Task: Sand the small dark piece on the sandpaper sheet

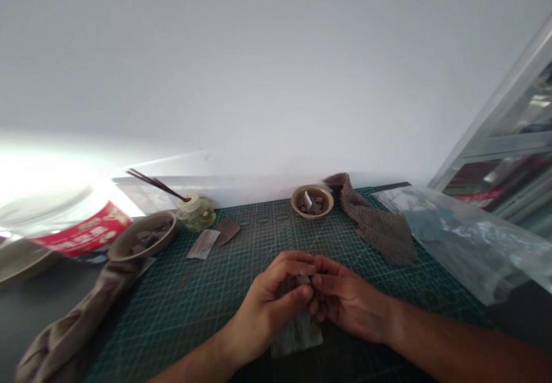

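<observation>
My left hand [279, 299] and my right hand [342, 299] meet low in the middle, above a green cutting mat [172, 320]. Between their fingertips sits a small grey piece [303, 280], mostly covered by the fingers, so its exact kind cannot be made out. Both hands are closed, thumbs and fingers pinching around it. Directly under them lies a worn greyish sheet [297, 337], partly hidden by my left hand. Its material is unclear.
Two sandpaper-like pieces, one pale [203, 244] and one brown [227, 230], lie near a glass bottle with sticks [196, 213]. Behind stand a small bowl of stones [294, 205] and a larger bowl [118, 251]. A brown cloth [379, 228] and a plastic bag [470, 251] are right.
</observation>
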### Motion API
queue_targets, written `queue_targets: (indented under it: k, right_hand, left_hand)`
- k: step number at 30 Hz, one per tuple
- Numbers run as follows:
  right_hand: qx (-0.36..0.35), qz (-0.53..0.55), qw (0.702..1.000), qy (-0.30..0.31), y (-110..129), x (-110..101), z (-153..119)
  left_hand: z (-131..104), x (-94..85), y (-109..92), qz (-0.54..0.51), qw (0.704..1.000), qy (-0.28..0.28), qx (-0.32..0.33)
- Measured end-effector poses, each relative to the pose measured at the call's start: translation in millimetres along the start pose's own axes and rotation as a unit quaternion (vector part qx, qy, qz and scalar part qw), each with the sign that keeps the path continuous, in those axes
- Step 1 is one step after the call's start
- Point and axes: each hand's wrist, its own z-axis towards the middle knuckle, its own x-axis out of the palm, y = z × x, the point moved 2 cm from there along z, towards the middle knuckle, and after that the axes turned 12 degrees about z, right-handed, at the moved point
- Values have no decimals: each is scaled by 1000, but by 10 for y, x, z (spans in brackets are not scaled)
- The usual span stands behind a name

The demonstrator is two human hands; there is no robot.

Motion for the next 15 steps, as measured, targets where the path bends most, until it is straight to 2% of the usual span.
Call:
queue_targets:
  k: [3,6,8,12,15]
  right_hand:
    - [4,-11,1000,-1,16,37,3]
    - [-1,-16,1000,0,27,48,4]
    - [-5,-16,1000,-2,29,36,5]
    - [-2,-22,1000,2,24,8,4]
    - [2,-22,1000,8,18,1,3]
  left_hand:
    - [11,65,25,-120,992,8,-47]
    - [19,103,43,-160,985,10,-67]
    - [23,105,61,-137,989,3,-64]
    - [27,74,72,-8,999,-15,-34]
    - [23,41,44,50,998,-25,-11]
